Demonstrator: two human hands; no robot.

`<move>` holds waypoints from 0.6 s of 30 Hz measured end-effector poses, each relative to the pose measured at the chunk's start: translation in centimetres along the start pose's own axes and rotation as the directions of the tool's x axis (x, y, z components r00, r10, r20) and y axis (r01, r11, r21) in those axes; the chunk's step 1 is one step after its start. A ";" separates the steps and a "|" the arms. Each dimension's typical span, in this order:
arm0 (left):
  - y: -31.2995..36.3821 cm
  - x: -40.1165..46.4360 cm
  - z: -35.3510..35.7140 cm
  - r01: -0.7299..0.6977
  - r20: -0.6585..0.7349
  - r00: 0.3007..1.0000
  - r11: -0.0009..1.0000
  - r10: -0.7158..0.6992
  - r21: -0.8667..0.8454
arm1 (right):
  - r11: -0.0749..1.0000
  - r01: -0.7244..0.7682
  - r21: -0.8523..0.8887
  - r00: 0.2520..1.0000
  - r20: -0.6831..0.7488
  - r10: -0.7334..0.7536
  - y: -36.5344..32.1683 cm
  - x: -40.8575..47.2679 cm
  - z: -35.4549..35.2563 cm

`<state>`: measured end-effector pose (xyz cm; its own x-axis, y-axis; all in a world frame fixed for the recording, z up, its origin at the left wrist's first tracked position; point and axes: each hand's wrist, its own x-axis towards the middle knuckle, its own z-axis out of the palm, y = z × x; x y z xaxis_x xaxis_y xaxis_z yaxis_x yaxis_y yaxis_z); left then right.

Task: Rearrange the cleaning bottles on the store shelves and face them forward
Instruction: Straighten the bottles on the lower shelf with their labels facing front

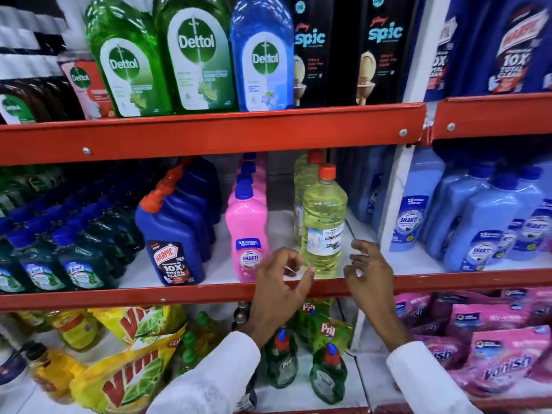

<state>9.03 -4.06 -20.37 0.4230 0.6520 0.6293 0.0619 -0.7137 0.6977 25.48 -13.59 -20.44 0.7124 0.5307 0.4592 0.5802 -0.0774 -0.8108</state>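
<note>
A clear yellow bottle (324,222) with an orange cap stands upright at the front of the middle shelf (209,289), label facing out. A second yellow bottle (301,186) stands behind it. My left hand (279,282) hovers just left of the front bottle's base, fingers apart and curled, holding nothing. My right hand (370,273) is just right of the bottle, fingers spread, not touching it. A pink Shakti bottle (247,234) heads a row to the left, beside my left hand. A blue Harpic bottle (171,237) stands further left, label forward.
Dettol bottles (197,55) and black Spic bottles (385,49) fill the top shelf. Pale blue Shakti bottles (490,222) stand right of a white upright. Dark green bottles (77,252) crowd the left. Below are Vim pouches (128,375), Pril bottles (327,372) and pink Vanish packs (501,360).
</note>
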 end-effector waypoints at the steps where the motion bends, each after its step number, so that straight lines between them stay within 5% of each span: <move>1: 0.2 0.3 0.8 0.041 0.017 0.999 0.999 -0.041 0.003 | 0.999 -0.016 -0.042 0.994 0.106 0.021 0.2 0.4 -0.1; 6: -0.1 2.2 3.3 0.215 0.024 0.976 0.976 -0.216 0.045 | 0.986 0.052 -0.161 0.906 0.422 0.021 0.3 2.2 -0.5; 9: -0.8 3.0 3.8 0.255 0.083 0.962 0.964 -0.261 0.074 | 0.970 0.147 -0.196 0.899 0.436 -0.048 0.4 2.6 -0.3; 18: -1.4 2.9 4.1 0.262 0.072 0.962 0.964 -0.265 0.048 | 0.992 0.112 -0.053 0.895 0.439 -0.077 1.4 2.7 -0.4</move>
<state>13.94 -2.18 -20.93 0.4554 0.7975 0.3958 0.2140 -0.5296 0.8208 28.36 -12.61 -20.16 0.4196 0.8514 0.3145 0.6762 -0.0621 -0.7341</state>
